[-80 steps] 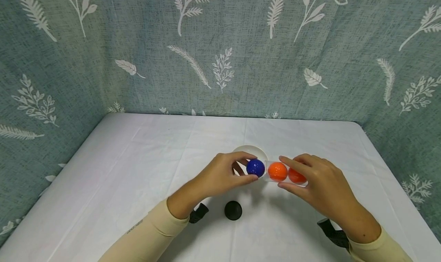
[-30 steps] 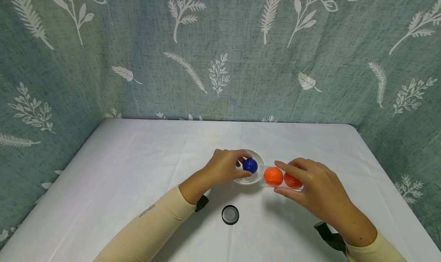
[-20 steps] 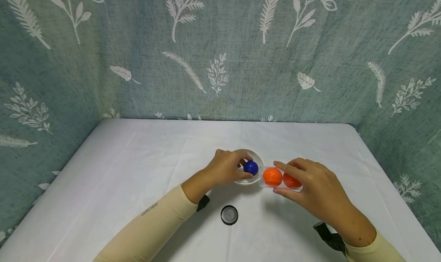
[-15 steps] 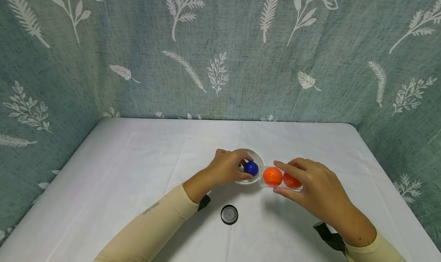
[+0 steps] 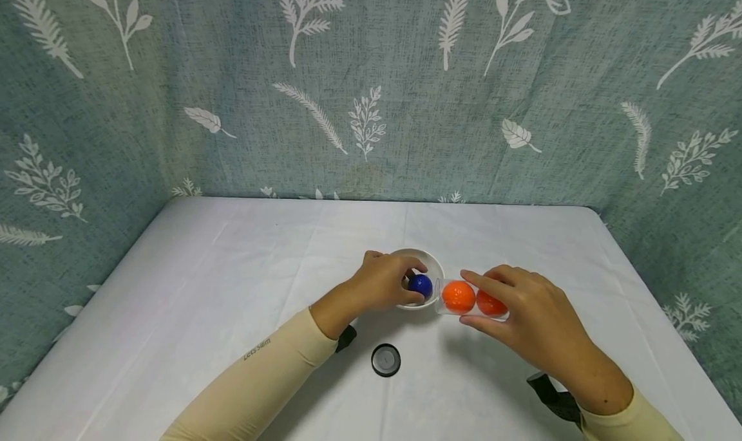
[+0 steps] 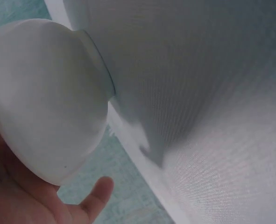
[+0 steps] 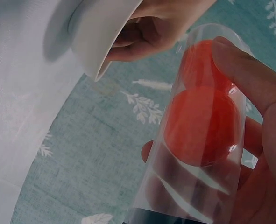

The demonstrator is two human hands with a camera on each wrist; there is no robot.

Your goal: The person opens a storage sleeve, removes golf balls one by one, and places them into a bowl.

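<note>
From the head camera, the left hand (image 5: 384,281) curls over the near-left rim of a small white bowl (image 5: 433,265) and pinches a dimpled blue ball (image 5: 420,286) between thumb and fingertips, the ball sitting low inside the bowl. The bowl stands near the middle of the white-clothed table (image 5: 232,286). Just right of it, the right hand (image 5: 530,322) grasps a clear plastic tube (image 5: 471,299) lying sideways, fingers over the top and thumb beneath; its open mouth faces the bowl's rim. Two orange balls (image 5: 459,297) lie in a row inside, the farther one half hidden by the fingers. A round black cap (image 5: 386,360) lies on the cloth toward the near edge, well apart from both hands. Patterned teal fabric with white leaves closes in the back and sides of the table.

The left wrist camera is pressed close: only the smooth, matte underside of the white bowl (image 6: 44,107) with its foot ring, the woven cloth, and the palm and a fingertip of the left hand (image 6: 30,205) beneath the bowl. The blue ball is hidden here.

The right wrist camera looks up along the clear plastic tube (image 7: 175,186), glossy and thin-walled, with the orange balls (image 7: 203,126) showing their pitted skin, which the head view barely resolves. The right hand (image 7: 264,140) wraps the tube, and the bowl's rim (image 7: 105,42) and the left hand's fingers (image 7: 161,32) show beyond.
</note>
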